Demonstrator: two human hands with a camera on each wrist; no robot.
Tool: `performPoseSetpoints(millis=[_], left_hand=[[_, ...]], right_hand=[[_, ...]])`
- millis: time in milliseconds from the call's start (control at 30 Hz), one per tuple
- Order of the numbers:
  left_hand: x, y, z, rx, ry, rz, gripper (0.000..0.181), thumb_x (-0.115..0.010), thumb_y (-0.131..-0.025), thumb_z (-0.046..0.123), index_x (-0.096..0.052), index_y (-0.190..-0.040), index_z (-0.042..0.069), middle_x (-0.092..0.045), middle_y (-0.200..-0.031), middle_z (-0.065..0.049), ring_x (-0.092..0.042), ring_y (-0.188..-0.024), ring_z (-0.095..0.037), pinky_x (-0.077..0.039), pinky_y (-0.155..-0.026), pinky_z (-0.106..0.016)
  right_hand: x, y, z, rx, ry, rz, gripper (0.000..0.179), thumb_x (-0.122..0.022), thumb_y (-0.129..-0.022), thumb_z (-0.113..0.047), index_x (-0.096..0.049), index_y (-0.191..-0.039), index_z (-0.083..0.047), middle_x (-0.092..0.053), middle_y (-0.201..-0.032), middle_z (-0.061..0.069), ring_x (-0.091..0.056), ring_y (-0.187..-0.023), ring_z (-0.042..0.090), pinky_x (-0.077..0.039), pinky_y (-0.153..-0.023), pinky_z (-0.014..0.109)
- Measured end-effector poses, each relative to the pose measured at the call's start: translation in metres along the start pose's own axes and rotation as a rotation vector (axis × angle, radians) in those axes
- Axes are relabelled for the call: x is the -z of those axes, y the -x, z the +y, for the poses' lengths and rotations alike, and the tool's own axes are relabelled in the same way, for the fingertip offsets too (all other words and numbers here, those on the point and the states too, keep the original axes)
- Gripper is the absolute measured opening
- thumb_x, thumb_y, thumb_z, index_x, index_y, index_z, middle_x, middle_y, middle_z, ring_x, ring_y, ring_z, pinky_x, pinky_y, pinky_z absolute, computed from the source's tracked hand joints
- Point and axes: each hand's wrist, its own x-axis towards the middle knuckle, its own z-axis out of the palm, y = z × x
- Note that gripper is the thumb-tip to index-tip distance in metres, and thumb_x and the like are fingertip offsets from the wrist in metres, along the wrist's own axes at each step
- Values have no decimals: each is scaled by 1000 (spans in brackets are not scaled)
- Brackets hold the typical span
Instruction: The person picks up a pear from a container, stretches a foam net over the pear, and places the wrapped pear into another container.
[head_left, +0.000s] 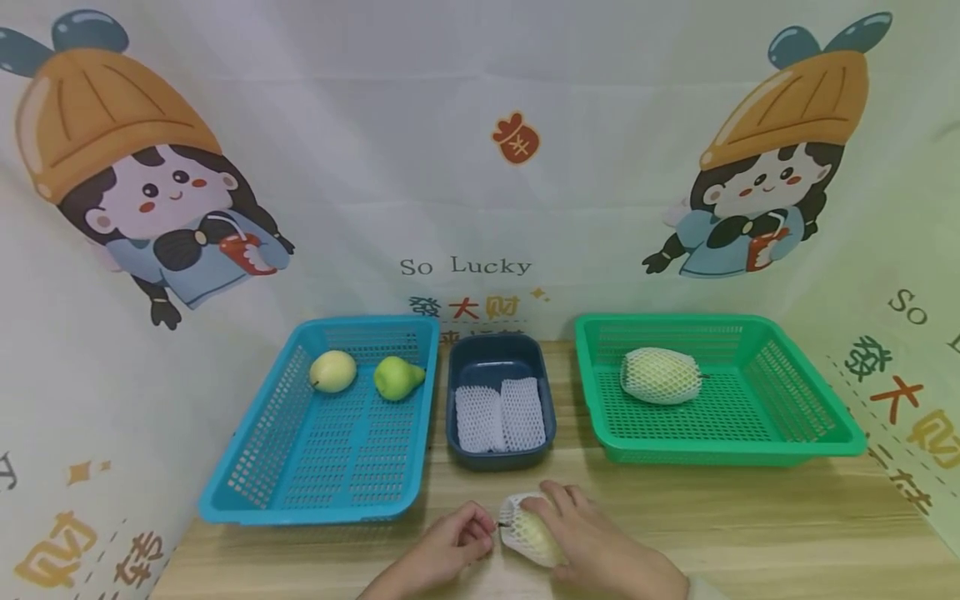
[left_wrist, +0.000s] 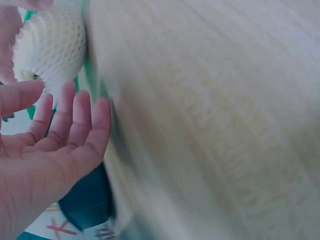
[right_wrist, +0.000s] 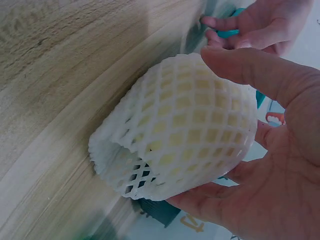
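Observation:
A pale yellow pear (head_left: 531, 535) in a white foam net sleeve lies at the table's front, its dark stem pointing left. My right hand (head_left: 592, 537) grips it from the right. In the right wrist view the thumb presses one side of the netted pear (right_wrist: 195, 115) and the fingers wrap the other; the sleeve's near end gapes. My left hand (head_left: 453, 542) is beside the stem end, fingers loosely bent. The left wrist view shows that hand (left_wrist: 55, 142) holding nothing, palm visible; whether a fingertip touches the pear cannot be told.
A blue basket (head_left: 318, 492) at left holds a yellow pear (head_left: 333, 372) and a green pear (head_left: 396, 378). Foam net sleeves (head_left: 501, 417) lie in a dark blue bin (head_left: 501, 461) at centre. At right, a green basket (head_left: 720, 450) contains a netted pear (head_left: 660, 376).

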Motion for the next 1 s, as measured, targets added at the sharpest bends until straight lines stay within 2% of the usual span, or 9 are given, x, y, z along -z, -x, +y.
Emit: performPoseSetpoints(millis=[167, 267, 433, 500, 567, 667, 733, 833, 1000], left_hand=[[3, 5, 15, -50, -165, 50, 12, -57, -89, 8, -55, -98, 0, -61, -88, -4, -55, -79, -4, -48, -70, -20], [5, 8, 26, -71, -350, 93, 12, -58, -89, 10, -57, -99, 5, -62, -93, -2, -56, -85, -10, -48, -74, -25], [5, 15, 40, -72, -673, 157, 14, -60, -88, 16, -58, -102, 15, -62, -102, 3, -55, -98, -17, -46, -81, -36], [4, 18, 45, -115, -776, 187, 16, -61, -87, 16, -58, -102, 15, -62, -102, 3, -55, -98, -18, -46, -81, -37], [3, 21, 49, -184, -878, 241, 18, -63, -84, 15, -58, -101, 15, -61, -101, 2, -56, -97, -19, -46, -81, -37], [4, 26, 54, -301, -992, 367, 22, -68, -78, 13, -60, -99, 16, -61, -98, 3, -56, -95, -17, -46, -80, -34], [7, 28, 58, -340, -1029, 442, 25, -70, -75, 13, -60, -97, 17, -61, -96, 4, -56, -94, -15, -47, -80, -33], [13, 33, 63, -329, -1067, 518, 27, -73, -74, 14, -61, -97, 19, -61, -96, 5, -56, -94, -14, -48, -79, -34], [29, 41, 64, -213, -1105, 596, 29, -76, -73, 19, -64, -99, 21, -62, -96, 4, -57, -93, -18, -49, -76, -36]], right_hand=[[-5, -5, 4, -12, -25, -19, 75, -79, -68, -14, -36, -130, -11, -39, -132, 21, -44, -116, 38, -43, -92, 51], [-9, -8, 6, -22, -12, -10, 78, -80, -66, -14, -36, -130, -11, -40, -132, 25, -46, -114, 41, -43, -93, 52], [-14, -14, 7, -23, 17, 37, 79, -80, -60, -16, -38, -126, -11, -45, -124, 21, -51, -104, 36, -46, -87, 49], [-15, -16, 8, -16, 42, 56, 77, -80, -59, -18, -39, -125, -11, -47, -120, 18, -52, -99, 32, -47, -84, 46], [-16, -18, 9, -7, 69, 74, 75, -79, -59, -20, -41, -123, -12, -48, -116, 14, -52, -95, 28, -48, -81, 43], [-18, -19, 10, 8, 92, 100, 72, -77, -60, -21, -42, -122, -12, -49, -111, 11, -51, -90, 24, -48, -77, 38], [-18, -19, 11, 17, 95, 119, 71, -76, -60, -22, -43, -122, -12, -50, -110, 11, -51, -88, 24, -48, -76, 37], [-19, -18, 13, 16, 82, 133, 70, -75, -61, -22, -43, -122, -12, -51, -109, 10, -51, -89, 23, -48, -76, 38], [-19, -17, 14, -1, 66, 138, 69, -75, -63, -24, -44, -123, -13, -52, -110, 9, -52, -91, 23, -49, -78, 39]])
